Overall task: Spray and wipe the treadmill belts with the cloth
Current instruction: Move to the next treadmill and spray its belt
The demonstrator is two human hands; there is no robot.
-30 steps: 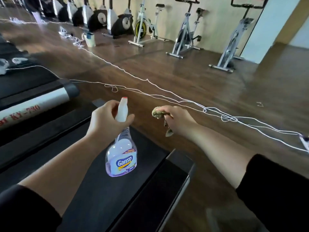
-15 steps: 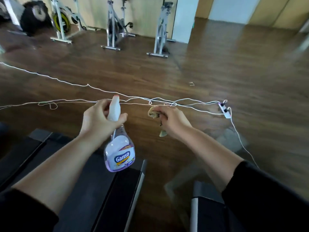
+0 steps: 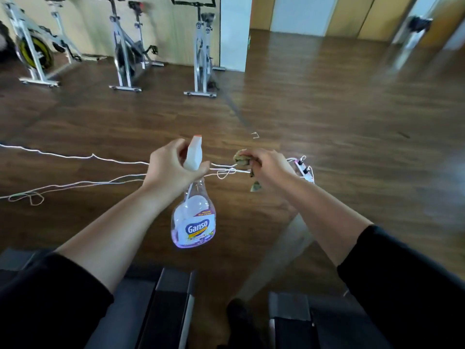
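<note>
**Left hand** (image 3: 173, 170): fingers curled round the neck of the spray bottle (image 3: 193, 217), just under its white trigger head. Whether a finger lies on the trigger cannot be told. The bottle hangs upright, label toward the camera, with a little violet liquid at the bottom.

**Right hand** (image 3: 266, 167): fingers closed on the cloth (image 3: 241, 158), which is bunched and olive-brown. One end shows at the top of the fist and a tail hangs below.

**Left treadmill** (image 3: 171, 311): dark rear end, at the near edge of the floor (image 3: 327, 122), below the left forearm.

**Right treadmill** (image 3: 289, 316): dark end, near edge of the floor, below the right forearm. A strip of bare floor lies between the two machines.

**Cables** (image 3: 75, 183): white, strung across the middle of the floor, running to a power strip (image 3: 305, 170) just beyond the right hand.

**Exercise bikes** (image 3: 125, 51): three in a row, along the far edge of the floor by the wall.

**Change:** a second ago the bottle hung over a treadmill belt. The view has since swung right, and the bottle now hangs over the floor between the machines. The right treadmill has come into view only in the last half-second. Both grips are unchanged.

**Reading:** probably a crossing from one belt to the next. Neither spraying nor wiping is in hand, and the right treadmill's belt likely awaits both.
</note>
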